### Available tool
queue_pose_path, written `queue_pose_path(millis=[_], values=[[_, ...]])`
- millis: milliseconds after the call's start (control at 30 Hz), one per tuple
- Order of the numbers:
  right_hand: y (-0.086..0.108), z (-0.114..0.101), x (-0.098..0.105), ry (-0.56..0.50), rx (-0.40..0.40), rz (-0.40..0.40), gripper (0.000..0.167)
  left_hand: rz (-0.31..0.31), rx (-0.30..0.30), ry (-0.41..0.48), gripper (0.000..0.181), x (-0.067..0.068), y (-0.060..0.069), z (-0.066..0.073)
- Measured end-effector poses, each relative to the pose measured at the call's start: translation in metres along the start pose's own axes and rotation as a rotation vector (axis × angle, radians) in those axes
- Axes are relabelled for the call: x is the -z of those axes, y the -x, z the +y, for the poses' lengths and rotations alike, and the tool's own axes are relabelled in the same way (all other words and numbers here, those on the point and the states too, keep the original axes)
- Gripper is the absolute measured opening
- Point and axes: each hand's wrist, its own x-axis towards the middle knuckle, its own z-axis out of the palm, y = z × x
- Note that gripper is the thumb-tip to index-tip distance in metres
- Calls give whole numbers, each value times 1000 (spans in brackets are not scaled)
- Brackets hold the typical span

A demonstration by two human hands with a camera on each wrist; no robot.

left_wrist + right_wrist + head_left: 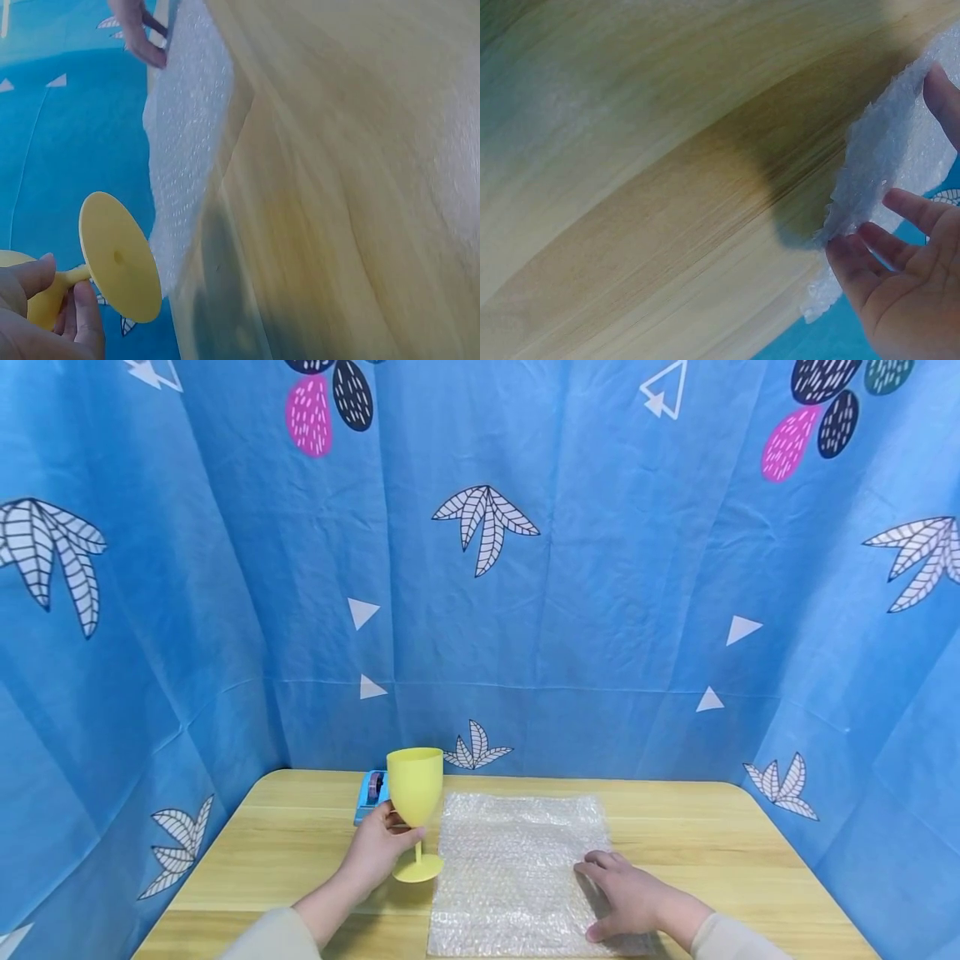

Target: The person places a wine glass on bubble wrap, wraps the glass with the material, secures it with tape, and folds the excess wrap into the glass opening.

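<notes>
My left hand grips a yellow plastic goblet by its stem, just under the bowl. The goblet stands nearly upright beside the left edge of a bubble wrap sheet; in the left wrist view its round foot faces the camera, apart from the table. On the right edge of the sheet lies my right hand, its fingers spread. The right wrist view shows the right fingertips touching the bubble wrap, with thumb and fingers wide apart.
A blue tape dispenser with a roll of tape sits behind the left hand, partly hidden by the goblet. The wooden table has rounded back corners. Blue patterned cloth hangs round its back and sides.
</notes>
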Motion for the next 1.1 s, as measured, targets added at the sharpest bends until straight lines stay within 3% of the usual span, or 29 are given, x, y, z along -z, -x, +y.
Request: queue_pose_path(millis=[233,433,700,1100], values=[[-1,0,0,20,16,16,94,-32,10,-8,54,-12,2,0],[0,1,2,19,13,15,93,-105,64,90,51,-26,-1,3],[0,0,1,20,22,17,92,-192,153,154,53,-37,0,2],[-2,0,1,2,-1,-7,93,-244,217,138,46,-53,6,-2]])
